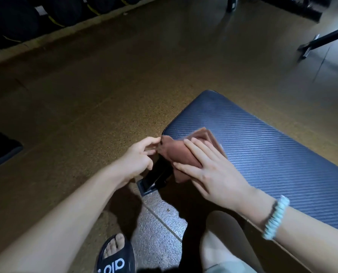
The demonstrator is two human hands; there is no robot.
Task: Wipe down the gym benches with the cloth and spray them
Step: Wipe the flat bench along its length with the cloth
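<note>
A folded brown cloth (181, 152) lies over the near left edge of a dark blue ribbed gym bench pad (272, 154). My right hand (211, 170) rests flat on the cloth with straight fingers, pressing it against the pad's edge. My left hand (138, 156) pinches the cloth's left corner between thumb and fingertips, just off the bench edge. No spray bottle is in view.
The bench's black leg and foot (154, 182) stand below the cloth. My sandalled foot (115, 255) and knee (219, 243) are near the bottom. Black tyres (46, 14) line the far left wall; a black metal frame (321, 40) stands at the far right.
</note>
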